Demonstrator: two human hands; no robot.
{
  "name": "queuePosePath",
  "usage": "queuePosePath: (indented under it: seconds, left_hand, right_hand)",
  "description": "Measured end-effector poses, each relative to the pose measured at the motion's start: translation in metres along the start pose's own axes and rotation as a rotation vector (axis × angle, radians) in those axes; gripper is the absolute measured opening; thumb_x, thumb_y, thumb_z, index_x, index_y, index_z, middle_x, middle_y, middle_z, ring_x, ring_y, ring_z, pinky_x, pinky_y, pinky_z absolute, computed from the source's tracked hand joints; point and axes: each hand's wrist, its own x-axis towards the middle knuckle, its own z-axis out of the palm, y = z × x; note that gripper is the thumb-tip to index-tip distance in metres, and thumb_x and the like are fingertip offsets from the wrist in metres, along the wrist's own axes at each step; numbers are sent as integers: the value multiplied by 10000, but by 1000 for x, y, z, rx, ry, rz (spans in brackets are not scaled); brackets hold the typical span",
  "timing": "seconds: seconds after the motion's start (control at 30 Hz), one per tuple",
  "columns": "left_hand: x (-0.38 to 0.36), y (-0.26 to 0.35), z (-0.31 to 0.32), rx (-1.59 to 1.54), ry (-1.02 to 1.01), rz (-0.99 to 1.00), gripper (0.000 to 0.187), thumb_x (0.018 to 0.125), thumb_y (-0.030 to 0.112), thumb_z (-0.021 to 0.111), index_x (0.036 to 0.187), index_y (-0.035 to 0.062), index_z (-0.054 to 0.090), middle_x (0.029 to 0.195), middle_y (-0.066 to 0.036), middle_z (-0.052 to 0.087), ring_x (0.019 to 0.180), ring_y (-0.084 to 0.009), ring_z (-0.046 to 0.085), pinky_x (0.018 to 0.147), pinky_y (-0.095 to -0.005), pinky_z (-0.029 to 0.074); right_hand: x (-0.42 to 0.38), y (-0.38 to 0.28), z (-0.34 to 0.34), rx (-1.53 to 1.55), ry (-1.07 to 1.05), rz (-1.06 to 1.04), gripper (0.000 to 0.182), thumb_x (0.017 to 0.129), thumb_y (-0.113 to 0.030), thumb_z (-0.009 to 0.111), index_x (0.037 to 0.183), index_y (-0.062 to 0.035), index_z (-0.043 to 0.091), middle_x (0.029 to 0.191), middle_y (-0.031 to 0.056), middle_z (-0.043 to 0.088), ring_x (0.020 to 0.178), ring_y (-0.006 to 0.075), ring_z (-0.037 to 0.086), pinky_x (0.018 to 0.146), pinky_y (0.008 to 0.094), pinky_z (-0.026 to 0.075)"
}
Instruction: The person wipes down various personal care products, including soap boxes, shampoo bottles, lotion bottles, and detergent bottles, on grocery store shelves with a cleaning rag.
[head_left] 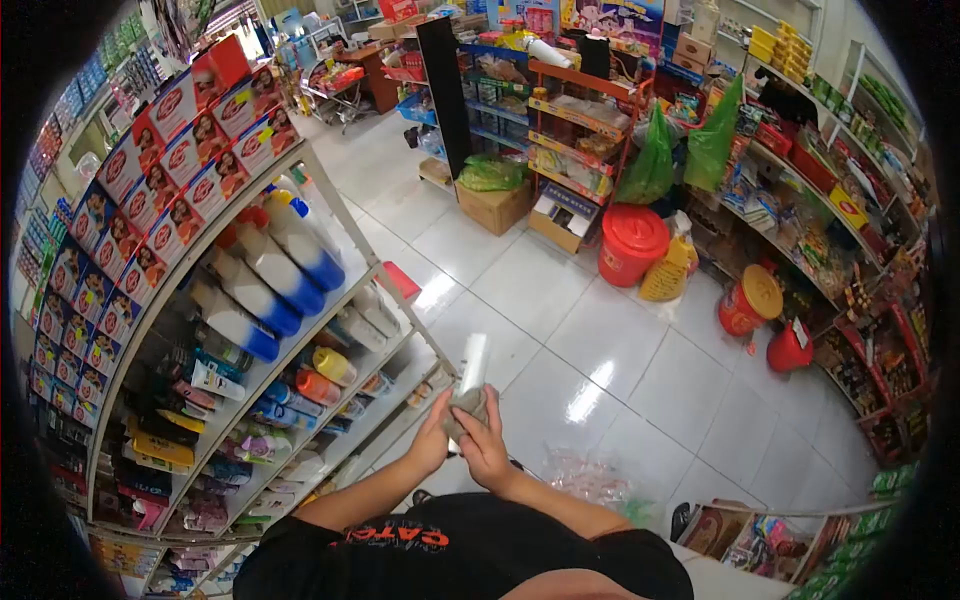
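In front of my body, my left hand (434, 432) and my right hand (482, 436) come together. A long, narrow white item (475, 362) sticks up and away from between them; its exact kind I cannot make out. A grey-brown cloth (468, 404) is bunched around its near end. My left hand's fingers close on the white item from the left. The fingers of my right hand press on the cloth against it. Part of the item is hidden by the cloth and my hands.
A store shelf (375, 275) on the left carries white-and-blue bottles (290, 245) and stacked red boxes (170, 110). Across the tiled floor (560, 330) stand a red bucket (632, 245) and a cardboard box (492, 207). Clear plastic packaging (590, 475) lies near my right arm.
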Motion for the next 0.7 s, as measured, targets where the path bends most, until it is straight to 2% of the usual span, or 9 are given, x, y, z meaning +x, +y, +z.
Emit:
queuePosePath:
  seconds: [0.1,0.13,0.17,0.23,0.37,0.47,0.57,0.6,0.7]
  left_hand:
    - [-7,20,15,188,-95,-251,425,940,259,289,1325,86,238,940,-51,526,699,-93,510,557,-227,433]
    - [-10,17,24,199,-87,-241,406,939,269,298,1308,104,269,875,-30,524,625,-85,481,492,-227,409]
    - [-11,12,26,138,-144,-343,402,940,265,300,1303,94,277,930,-46,523,709,-88,499,580,-227,430]
    - [-13,-1,32,214,-214,-243,372,941,254,273,1274,92,301,981,-75,511,790,-122,513,659,-258,442]
    - [-13,6,35,167,-197,-452,381,932,268,299,1270,90,297,986,-72,504,821,-125,510,679,-262,441]
    - [-7,13,30,49,-169,-552,386,913,267,340,1253,85,317,994,-65,498,846,-122,504,691,-254,435]
    - [-5,-8,8,249,-239,-364,400,899,260,362,1251,76,315,1014,-69,493,882,-124,493,739,-260,423]
    - [-5,-3,3,231,-265,-482,446,887,236,417,1282,69,295,1120,-90,462,1022,-151,451,862,-293,367]
    - [-6,11,7,116,-326,-575,496,854,207,495,1279,47,296,1163,-102,440,1069,-165,428,894,-294,346]
  right_hand:
    - [8,19,-17,-10,130,17,417,811,-26,417,1225,-65,443,1387,254,79,1289,375,130,1038,390,156]
    - [14,25,-25,1,210,57,433,811,-17,400,1242,-53,417,1387,251,82,1286,372,140,1037,389,157]
    - [19,32,-33,11,290,100,449,811,-8,382,1259,-42,391,1387,249,84,1283,369,150,1037,387,159]
    - [29,39,-53,75,341,159,466,814,0,356,1279,-13,337,1386,239,94,1277,357,168,1038,384,159]
    - [26,57,-61,112,312,183,478,818,7,318,1295,23,280,1384,215,127,1277,333,174,1038,373,157]
    - [18,59,-66,116,243,224,435,814,-11,346,1248,25,342,1318,209,243,1224,321,261,1014,371,204]
    - [18,60,-68,122,171,238,397,811,-29,374,1202,26,404,1251,204,360,1171,310,347,990,369,250]
    - [15,66,-67,142,231,228,331,801,-55,422,1119,19,474,1147,185,449,1067,292,440,938,356,315]
    - [13,74,-80,222,200,229,288,791,-73,452,1062,9,506,1067,162,484,973,267,479,869,333,366]
